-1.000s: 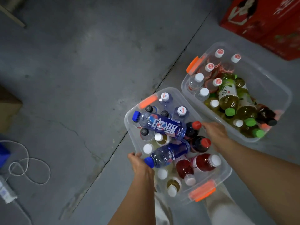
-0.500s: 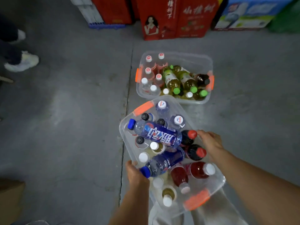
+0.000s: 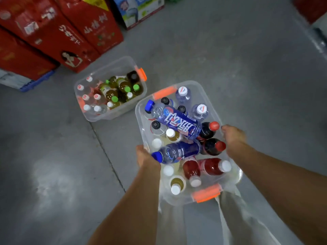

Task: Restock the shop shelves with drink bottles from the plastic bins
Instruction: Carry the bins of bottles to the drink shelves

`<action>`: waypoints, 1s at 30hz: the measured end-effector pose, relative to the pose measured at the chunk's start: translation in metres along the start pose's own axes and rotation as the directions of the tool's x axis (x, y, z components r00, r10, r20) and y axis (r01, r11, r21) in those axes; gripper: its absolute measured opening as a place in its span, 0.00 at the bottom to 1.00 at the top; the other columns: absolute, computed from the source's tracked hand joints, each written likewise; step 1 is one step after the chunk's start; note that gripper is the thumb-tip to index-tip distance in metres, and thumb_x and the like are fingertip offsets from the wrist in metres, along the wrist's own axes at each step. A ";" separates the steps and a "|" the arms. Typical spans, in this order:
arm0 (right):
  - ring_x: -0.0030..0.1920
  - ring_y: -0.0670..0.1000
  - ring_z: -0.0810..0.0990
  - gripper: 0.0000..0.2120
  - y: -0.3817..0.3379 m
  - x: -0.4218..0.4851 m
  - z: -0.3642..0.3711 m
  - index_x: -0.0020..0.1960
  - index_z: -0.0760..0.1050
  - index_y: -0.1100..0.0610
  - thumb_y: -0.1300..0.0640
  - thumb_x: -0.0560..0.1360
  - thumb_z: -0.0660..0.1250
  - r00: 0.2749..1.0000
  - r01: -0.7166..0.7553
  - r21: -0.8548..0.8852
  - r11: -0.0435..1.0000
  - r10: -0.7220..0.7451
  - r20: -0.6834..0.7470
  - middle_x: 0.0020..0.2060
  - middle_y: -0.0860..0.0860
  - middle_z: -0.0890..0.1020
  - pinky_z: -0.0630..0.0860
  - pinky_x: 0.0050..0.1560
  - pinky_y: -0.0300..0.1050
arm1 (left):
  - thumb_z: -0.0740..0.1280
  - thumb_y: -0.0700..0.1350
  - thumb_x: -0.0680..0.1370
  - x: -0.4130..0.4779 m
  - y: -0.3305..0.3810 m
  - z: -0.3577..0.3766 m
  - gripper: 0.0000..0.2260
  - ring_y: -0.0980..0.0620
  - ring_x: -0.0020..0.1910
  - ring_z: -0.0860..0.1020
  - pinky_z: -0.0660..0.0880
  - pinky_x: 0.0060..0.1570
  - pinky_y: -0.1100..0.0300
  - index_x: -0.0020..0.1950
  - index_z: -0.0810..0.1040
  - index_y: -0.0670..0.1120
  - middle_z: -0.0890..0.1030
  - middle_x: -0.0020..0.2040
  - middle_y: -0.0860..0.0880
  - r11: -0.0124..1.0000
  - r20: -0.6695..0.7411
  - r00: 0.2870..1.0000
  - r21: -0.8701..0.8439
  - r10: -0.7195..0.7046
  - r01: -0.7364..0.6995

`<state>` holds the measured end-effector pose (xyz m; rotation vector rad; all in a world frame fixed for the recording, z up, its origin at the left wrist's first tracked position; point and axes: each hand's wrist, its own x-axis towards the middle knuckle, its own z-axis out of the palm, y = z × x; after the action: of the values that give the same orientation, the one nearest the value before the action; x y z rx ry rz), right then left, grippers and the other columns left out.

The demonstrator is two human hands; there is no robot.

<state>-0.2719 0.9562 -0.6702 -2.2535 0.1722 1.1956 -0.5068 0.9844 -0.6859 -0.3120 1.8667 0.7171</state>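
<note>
Left hand (image 3: 145, 156) grips the left long rim of a clear plastic bin (image 3: 140, 121), thumb on the rim and fingers curled under the edge. Right hand (image 3: 231, 137) grips the right long rim, fingers curled over it. The bin is held up in front of the person's pale trousers (image 3: 233, 220), with an orange latch at the far end (image 3: 164, 91) and another at the near end (image 3: 206, 192).

Inside the bin:
- Two blue bottles lie on their sides on top, one toward the far end (image 3: 177, 121) and one by the left rim (image 3: 178, 151), its blue cap just beside the left hand.
- Two dark cola bottles with red caps (image 3: 210, 138) sit against the right rim, near the right hand.
- Two red drink bottles with white caps (image 3: 201, 167) lie toward the near end.
- Clear bottles stand in the far corner (image 3: 183, 94).

A second bin (image 3: 123, 61) sits on the grey floor (image 3: 247, 76), up-left of the held bin, near it and not touching. It holds green-capped tea bottles (image 3: 115, 93), plus clear bottles with red-and-white caps (image 3: 91, 98) at its left end. Red cartons (image 3: 53, 32) are stacked along the far left edge of the floor, just behind the second bin.
</note>
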 end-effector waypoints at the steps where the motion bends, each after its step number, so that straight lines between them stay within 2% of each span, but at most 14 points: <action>1: 0.45 0.56 0.73 0.07 0.003 0.005 -0.020 0.52 0.76 0.59 0.57 0.76 0.67 1.000 -0.019 0.052 0.998 0.020 -0.017 0.46 0.57 0.77 0.67 0.47 0.45 | 0.62 0.52 0.76 -0.008 -0.009 0.011 0.09 0.51 0.33 0.74 0.70 0.31 0.59 0.45 0.74 0.47 0.75 0.41 0.51 0.999 0.030 0.999 0.041 0.013 -0.014; 4: 0.46 0.56 0.75 0.17 0.012 0.021 -0.079 0.57 0.78 0.62 0.51 0.75 0.71 0.995 -0.051 0.217 0.975 0.069 -0.076 0.48 0.56 0.78 0.70 0.49 0.47 | 0.65 0.50 0.73 -0.029 -0.039 0.053 0.11 0.47 0.36 0.77 0.73 0.32 0.58 0.51 0.76 0.45 0.79 0.48 0.47 0.981 0.128 0.991 0.183 0.035 -0.058; 7: 0.50 0.58 0.78 0.23 0.020 0.037 -0.137 0.60 0.78 0.61 0.46 0.73 0.73 0.981 -0.079 0.346 0.935 0.136 -0.142 0.50 0.57 0.79 0.75 0.57 0.51 | 0.67 0.49 0.72 -0.055 -0.072 0.099 0.09 0.46 0.36 0.77 0.75 0.33 0.56 0.49 0.77 0.45 0.79 0.46 0.46 0.941 0.224 0.974 0.324 0.025 -0.098; 9: 0.55 0.60 0.79 0.24 0.030 0.046 -0.172 0.62 0.77 0.60 0.45 0.73 0.72 0.966 -0.109 0.423 0.900 0.197 -0.169 0.54 0.58 0.80 0.74 0.63 0.55 | 0.68 0.48 0.72 -0.071 -0.094 0.126 0.08 0.47 0.35 0.77 0.74 0.33 0.57 0.47 0.76 0.46 0.77 0.45 0.47 0.900 0.265 0.964 0.412 0.032 -0.143; 12: 0.54 0.59 0.79 0.23 0.053 0.060 -0.227 0.62 0.77 0.60 0.47 0.72 0.72 0.935 -0.118 0.545 0.830 0.278 -0.221 0.57 0.58 0.81 0.74 0.63 0.56 | 0.68 0.48 0.72 -0.102 -0.139 0.164 0.06 0.48 0.34 0.76 0.73 0.32 0.57 0.44 0.76 0.46 0.75 0.43 0.48 0.819 0.332 0.943 0.536 0.018 -0.204; 17: 0.48 0.59 0.78 0.17 0.095 0.073 -0.309 0.54 0.76 0.60 0.49 0.73 0.72 0.889 -0.141 0.682 0.717 0.396 -0.232 0.50 0.58 0.79 0.75 0.57 0.53 | 0.66 0.46 0.75 -0.166 -0.218 0.205 0.10 0.48 0.37 0.76 0.73 0.33 0.55 0.53 0.76 0.44 0.76 0.46 0.48 0.719 0.404 0.914 0.626 0.031 -0.301; 19: 0.48 0.59 0.77 0.17 0.118 0.079 -0.348 0.57 0.76 0.59 0.51 0.73 0.72 0.875 -0.140 0.740 0.658 0.432 -0.220 0.50 0.58 0.78 0.73 0.54 0.52 | 0.66 0.46 0.76 -0.191 -0.260 0.216 0.11 0.48 0.38 0.76 0.74 0.35 0.54 0.56 0.75 0.44 0.75 0.52 0.46 0.669 0.437 0.899 0.666 0.008 -0.330; 22: 0.49 0.59 0.76 0.20 0.147 0.086 -0.395 0.62 0.76 0.60 0.51 0.74 0.72 0.850 -0.143 0.798 0.585 0.486 -0.204 0.52 0.57 0.78 0.73 0.55 0.53 | 0.66 0.46 0.77 -0.218 -0.318 0.226 0.10 0.48 0.38 0.76 0.73 0.34 0.53 0.56 0.76 0.44 0.74 0.55 0.46 0.605 0.446 0.895 0.710 0.010 -0.360; 24: 0.49 0.59 0.75 0.20 0.171 0.091 -0.429 0.61 0.76 0.61 0.52 0.73 0.72 0.824 -0.144 0.832 0.536 0.531 -0.199 0.53 0.57 0.78 0.74 0.56 0.54 | 0.66 0.46 0.77 -0.238 -0.361 0.230 0.10 0.47 0.37 0.75 0.71 0.32 0.54 0.57 0.76 0.44 0.75 0.54 0.45 0.557 0.461 0.887 0.736 0.004 -0.385; 27: 0.49 0.60 0.76 0.14 0.207 0.097 -0.472 0.55 0.77 0.60 0.53 0.74 0.71 0.787 -0.133 0.854 0.502 0.577 -0.217 0.52 0.59 0.78 0.73 0.54 0.53 | 0.66 0.45 0.76 -0.260 -0.421 0.234 0.11 0.47 0.36 0.74 0.72 0.33 0.54 0.57 0.76 0.43 0.74 0.50 0.45 0.476 0.469 0.883 0.780 -0.015 -0.407; 30: 0.51 0.62 0.77 0.14 0.243 0.101 -0.514 0.56 0.77 0.60 0.53 0.74 0.70 0.736 -0.126 0.894 0.431 0.644 -0.206 0.52 0.59 0.78 0.75 0.57 0.56 | 0.67 0.44 0.76 -0.282 -0.481 0.236 0.09 0.47 0.36 0.74 0.70 0.32 0.53 0.54 0.77 0.42 0.73 0.43 0.45 0.377 0.473 0.879 0.824 -0.049 -0.422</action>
<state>0.0678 0.4911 -0.6326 -1.5544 1.3171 0.4042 0.0358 0.7178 -0.6498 0.7799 1.5827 -0.2198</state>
